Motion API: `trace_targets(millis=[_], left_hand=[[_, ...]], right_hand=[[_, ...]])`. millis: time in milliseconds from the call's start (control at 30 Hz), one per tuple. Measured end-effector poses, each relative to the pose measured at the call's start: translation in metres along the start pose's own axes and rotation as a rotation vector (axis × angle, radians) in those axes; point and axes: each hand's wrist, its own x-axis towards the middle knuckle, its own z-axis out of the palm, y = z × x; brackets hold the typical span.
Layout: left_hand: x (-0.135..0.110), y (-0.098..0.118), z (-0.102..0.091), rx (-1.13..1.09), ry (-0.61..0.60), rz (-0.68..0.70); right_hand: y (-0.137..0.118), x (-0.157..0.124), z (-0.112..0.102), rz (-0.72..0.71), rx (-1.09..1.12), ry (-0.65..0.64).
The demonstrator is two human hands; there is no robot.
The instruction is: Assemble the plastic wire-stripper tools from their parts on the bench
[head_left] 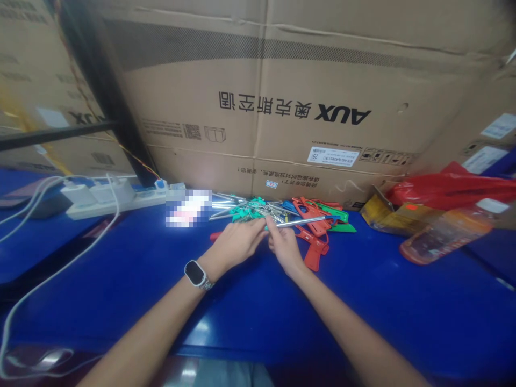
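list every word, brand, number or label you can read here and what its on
"AUX 奥克斯空调": large cardboard box, upside down
"师傅您辛苦了! 请在搬运时对我温柔些,谢谢您!": same box, smaller print, upside down
"25", seemingly: white label on that box; its remaining print is too small
"AUX": left cardboard box, upside down, partly covered
Too small or blurred to read: print on the drink bottle, orange sticker and far-right labels

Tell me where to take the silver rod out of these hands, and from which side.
Pinch the silver rod near its right end, coming from the right and slightly above. That slim, straight length sticks out past the right hand, while the other end is by the left hand. Red pieces sit close to the exposed end, so a fingertip pinch would likely suit better.
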Motion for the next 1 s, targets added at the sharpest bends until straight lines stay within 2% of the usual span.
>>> trace_targets(millis=[167, 333, 500, 600, 700, 1000], left_hand=[[-0.002, 0.000, -0.008, -0.043, -0.034, 0.006], [-0.002, 0.010, -0.004, -0.021, -0.100, -0.030], [-0.003, 0.016, -0.005, 0.033, -0.141, -0.051], [-0.003, 0.013, -0.009, 0.089, -0.142, -0.061], [-0.003, 0.010, -0.011, 0.129, -0.135, -0.072], [-0.002, 0.011, -0.009, 0.096, -0.104, -0.071]], right_hand=[[-0.006, -0.001, -0.005, 0.033, 0.065, 0.003], [-0.003, -0.002, -0.011, 0.021, 0.087, -0.070], [-0.004, -0.002, -0.014, 0.062, 0.100, -0.086], [-0.007, 0.001, -0.015, 0.093, 0.133, -0.006], [-0.007, 0.003, -0.015, 0.042, 0.167, 0.101], [-0.008, -0.001, -0.016, -0.007, 0.172, 0.005]])
